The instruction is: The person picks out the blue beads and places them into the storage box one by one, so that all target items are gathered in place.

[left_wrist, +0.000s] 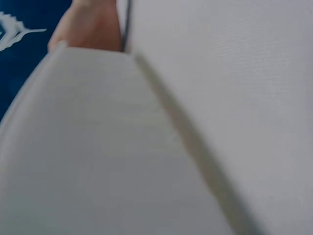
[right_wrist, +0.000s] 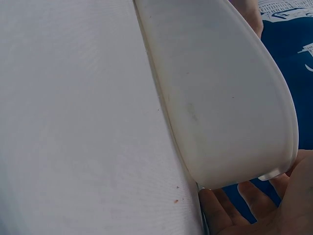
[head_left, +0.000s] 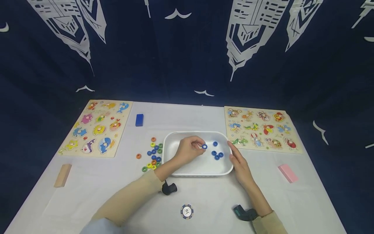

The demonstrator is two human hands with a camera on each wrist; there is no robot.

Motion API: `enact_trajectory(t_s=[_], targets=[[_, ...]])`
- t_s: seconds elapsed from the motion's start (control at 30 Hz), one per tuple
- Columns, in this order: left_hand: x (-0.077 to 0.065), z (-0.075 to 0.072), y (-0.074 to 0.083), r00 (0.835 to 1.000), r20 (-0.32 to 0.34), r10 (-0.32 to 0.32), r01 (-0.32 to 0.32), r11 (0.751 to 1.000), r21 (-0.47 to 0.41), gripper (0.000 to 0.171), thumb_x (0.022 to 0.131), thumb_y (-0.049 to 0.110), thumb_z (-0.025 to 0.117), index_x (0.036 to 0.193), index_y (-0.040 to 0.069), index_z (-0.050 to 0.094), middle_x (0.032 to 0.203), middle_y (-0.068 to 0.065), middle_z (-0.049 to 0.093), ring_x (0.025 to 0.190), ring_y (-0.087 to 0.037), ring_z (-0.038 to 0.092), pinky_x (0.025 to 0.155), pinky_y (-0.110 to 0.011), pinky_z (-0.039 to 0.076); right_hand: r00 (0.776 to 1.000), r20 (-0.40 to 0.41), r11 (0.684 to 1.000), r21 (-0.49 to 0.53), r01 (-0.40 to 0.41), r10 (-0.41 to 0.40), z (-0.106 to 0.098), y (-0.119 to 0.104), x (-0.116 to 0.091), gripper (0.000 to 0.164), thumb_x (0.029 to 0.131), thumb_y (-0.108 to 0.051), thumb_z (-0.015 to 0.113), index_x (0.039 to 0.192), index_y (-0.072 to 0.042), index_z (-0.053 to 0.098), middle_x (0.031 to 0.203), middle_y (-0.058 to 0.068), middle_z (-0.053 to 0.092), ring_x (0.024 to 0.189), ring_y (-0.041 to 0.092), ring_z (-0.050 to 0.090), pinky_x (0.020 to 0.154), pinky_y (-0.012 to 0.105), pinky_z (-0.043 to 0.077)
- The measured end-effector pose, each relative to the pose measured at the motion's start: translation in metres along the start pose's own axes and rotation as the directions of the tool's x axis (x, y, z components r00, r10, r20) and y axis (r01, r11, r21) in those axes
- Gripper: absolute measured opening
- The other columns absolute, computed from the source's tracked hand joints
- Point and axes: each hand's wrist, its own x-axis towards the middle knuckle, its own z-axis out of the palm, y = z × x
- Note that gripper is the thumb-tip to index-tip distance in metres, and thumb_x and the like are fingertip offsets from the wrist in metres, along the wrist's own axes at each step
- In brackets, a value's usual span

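Over the middle of the white tray (head_left: pixel 190 171), my left hand (head_left: pixel 188 150) pinches a blue bead (head_left: pixel 204 146) between thumb and fingertips. Several more blue beads (head_left: pixel 217 157) lie loose on the tray floor, right of that hand. At the tray's right end my right hand (head_left: pixel 241 165) rests against the rim, its fingers fairly straight. The right wrist view has those fingers (right_wrist: pixel 254 198) at the outer end wall of the tray. In the left wrist view the tray's side wall (left_wrist: pixel 98 137) hides the bead; only part of my left hand (left_wrist: pixel 93 27) shows above it.
Mixed beads (head_left: pixel 154 157) lie left of the tray. Two picture puzzle boards (head_left: pixel 99 130) (head_left: pixel 263 128) flank the back. A blue block (head_left: pixel 139 120), wooden block (head_left: pixel 62 175), pink block (head_left: pixel 288 173) and poker chip (head_left: pixel 187 211) sit on the white table (head_left: pixel 210 198).
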Motion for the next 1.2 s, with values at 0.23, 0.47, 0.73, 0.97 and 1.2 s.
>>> enact_trajectory(t_s=[0.23,0.47,0.73,0.97,1.2], targets=[[0.014,0.031,-0.013,0.993,0.091,-0.080,0.071,0.993,0.094,0.019,0.067,0.008,0.073,0.084,0.012,0.065,0.073,0.004,0.061,0.062,-0.004,0.055,0.056,-0.015,0.046,1.000,-0.015,1.000,-0.022,-0.009,0.008,-0.002,0.016,0.003,0.043,0.096,-0.025,0.034,0.136,-0.036,0.027,0.146,-0.009,0.023,0.135,0.019,0.018,0.107,0.048,0.019],[0.022,0.045,-0.019,0.986,0.133,-0.101,0.064,0.963,0.262,0.016,0.068,0.014,0.073,0.082,0.018,0.065,0.071,0.010,0.061,0.063,-0.001,0.053,0.059,-0.014,0.041,1.000,-0.025,0.999,-0.040,0.003,-0.004,-0.004,0.021,0.003,0.042,0.095,-0.029,0.033,0.136,-0.039,0.026,0.145,-0.012,0.023,0.135,0.019,0.018,0.107,0.048,0.019],[0.016,0.036,-0.006,0.986,0.159,-0.051,-0.010,0.933,0.361,0.034,0.066,0.022,0.075,0.099,0.019,0.065,0.085,0.006,0.061,0.072,-0.004,0.053,0.062,-0.016,0.040,1.000,-0.016,0.998,-0.057,0.021,-0.022,-0.002,0.021,0.004,0.043,0.096,-0.026,0.032,0.137,-0.035,0.026,0.146,-0.009,0.022,0.135,0.019,0.018,0.106,0.048,0.020],[-0.016,-0.008,0.022,0.976,0.035,0.214,-0.216,0.940,0.265,0.033,0.070,0.022,0.073,0.101,0.018,0.064,0.095,0.006,0.061,0.084,-0.007,0.054,0.071,-0.022,0.046,1.000,-0.021,0.998,-0.063,0.019,-0.021,0.001,0.021,0.006,0.043,0.096,-0.026,0.032,0.136,-0.038,0.025,0.146,-0.010,0.022,0.135,0.018,0.018,0.107,0.046,0.020],[-0.053,-0.074,-0.008,0.952,-0.210,0.223,-0.189,0.967,0.171,0.026,0.071,0.015,0.073,0.096,0.014,0.065,0.098,0.004,0.061,0.093,-0.012,0.054,0.079,-0.036,0.047,1.000,-0.018,0.998,-0.066,0.006,-0.007,0.004,0.021,0.005,0.043,0.096,-0.026,0.031,0.137,-0.038,0.024,0.146,-0.007,0.022,0.135,0.017,0.018,0.107,0.045,0.020]])
